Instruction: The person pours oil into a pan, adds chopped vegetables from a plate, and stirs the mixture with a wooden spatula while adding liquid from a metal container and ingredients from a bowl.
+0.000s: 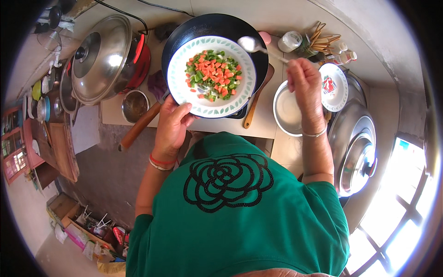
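Note:
My left hand (pixel 172 124) grips the lower left rim of a white plate (pixel 177 81) with a green leaf border. Diced orange vegetable, probably carrot, and chopped green vegetable (pixel 215 74) lie heaped in its middle. Behind the plate sits a dark wok (pixel 192 29), its wooden handle (pixel 140 128) pointing down to the left. My right hand (pixel 305 81) pinches the handle of a metal spoon (pixel 273 55). The spoon's bowl is over the plate's upper right rim and looks white; whether it carries something is hard to tell.
A wooden spatula (pixel 256 104) lies right of the wok. Beside it stands a metal basin (pixel 289 128). A small metal bowl (pixel 135 119) and a large lidded red pot (pixel 104 65) are at the left. A glass jar (pixel 290 41), a patterned dish (pixel 341 93) and pot lids (pixel 356 166) line the right.

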`<state>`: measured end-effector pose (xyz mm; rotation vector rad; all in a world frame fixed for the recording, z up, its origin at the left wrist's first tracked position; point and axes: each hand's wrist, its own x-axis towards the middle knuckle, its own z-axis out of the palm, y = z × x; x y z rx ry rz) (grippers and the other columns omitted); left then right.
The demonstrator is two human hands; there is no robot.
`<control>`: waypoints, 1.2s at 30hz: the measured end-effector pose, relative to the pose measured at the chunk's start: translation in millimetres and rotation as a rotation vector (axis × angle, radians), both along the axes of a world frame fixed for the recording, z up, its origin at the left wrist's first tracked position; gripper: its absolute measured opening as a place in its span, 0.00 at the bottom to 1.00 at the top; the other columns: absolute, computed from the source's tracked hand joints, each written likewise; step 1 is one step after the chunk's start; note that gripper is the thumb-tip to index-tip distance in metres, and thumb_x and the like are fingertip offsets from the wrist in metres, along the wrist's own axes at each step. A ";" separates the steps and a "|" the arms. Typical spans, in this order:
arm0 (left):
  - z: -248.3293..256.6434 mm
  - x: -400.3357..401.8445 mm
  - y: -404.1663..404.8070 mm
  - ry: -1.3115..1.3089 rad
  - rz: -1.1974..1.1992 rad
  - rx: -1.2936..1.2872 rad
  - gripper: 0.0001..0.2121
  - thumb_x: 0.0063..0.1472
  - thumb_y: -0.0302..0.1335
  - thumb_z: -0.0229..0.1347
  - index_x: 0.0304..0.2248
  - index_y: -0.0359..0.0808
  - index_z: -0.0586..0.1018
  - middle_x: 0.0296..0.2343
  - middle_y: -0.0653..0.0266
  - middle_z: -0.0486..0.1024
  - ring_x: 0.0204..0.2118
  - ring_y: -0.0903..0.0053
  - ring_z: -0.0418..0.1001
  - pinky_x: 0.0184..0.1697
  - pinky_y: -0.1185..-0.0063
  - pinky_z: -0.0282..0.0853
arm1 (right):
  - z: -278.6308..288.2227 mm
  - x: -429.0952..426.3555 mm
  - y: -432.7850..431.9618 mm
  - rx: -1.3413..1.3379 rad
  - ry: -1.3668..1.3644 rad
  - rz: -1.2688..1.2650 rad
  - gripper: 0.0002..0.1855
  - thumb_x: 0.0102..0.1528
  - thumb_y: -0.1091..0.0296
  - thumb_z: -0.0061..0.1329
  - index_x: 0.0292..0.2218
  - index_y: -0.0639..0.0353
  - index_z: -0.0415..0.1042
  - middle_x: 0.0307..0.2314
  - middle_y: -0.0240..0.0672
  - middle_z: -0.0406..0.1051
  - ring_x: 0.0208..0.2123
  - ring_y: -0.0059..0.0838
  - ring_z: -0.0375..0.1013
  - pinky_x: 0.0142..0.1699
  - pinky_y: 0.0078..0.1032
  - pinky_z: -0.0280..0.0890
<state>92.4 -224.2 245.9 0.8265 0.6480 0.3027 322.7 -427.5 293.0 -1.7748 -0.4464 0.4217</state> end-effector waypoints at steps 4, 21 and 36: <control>0.2 1.9 -1.0 -0.039 -0.022 0.000 0.16 0.56 0.23 0.51 0.46 0.33 0.69 0.33 0.63 0.76 0.26 0.84 0.72 0.22 0.89 0.59 | -7.9 -23.3 6.1 -0.174 -0.473 0.155 0.10 0.57 0.68 0.50 0.26 0.64 0.71 0.14 0.30 0.67 0.17 0.14 0.64 0.23 0.17 0.61; 22.0 -45.9 -4.9 0.039 0.108 0.036 0.20 0.57 0.22 0.48 0.51 0.34 0.64 0.42 0.64 0.71 0.36 0.85 0.70 0.23 0.90 0.57 | -117.9 148.4 -41.6 -0.289 -0.267 -0.548 0.17 0.55 0.58 0.48 0.23 0.64 0.75 0.13 0.33 0.71 0.18 0.24 0.70 0.26 0.23 0.65; 51.9 -106.1 -9.6 0.069 0.388 0.084 0.18 0.56 0.21 0.50 0.47 0.33 0.66 0.38 0.63 0.72 0.31 0.85 0.69 0.23 0.88 0.58 | -130.6 130.2 -45.8 -0.415 -0.378 -0.324 0.16 0.53 0.57 0.49 0.33 0.63 0.74 0.20 0.43 0.73 0.21 0.35 0.74 0.28 0.29 0.67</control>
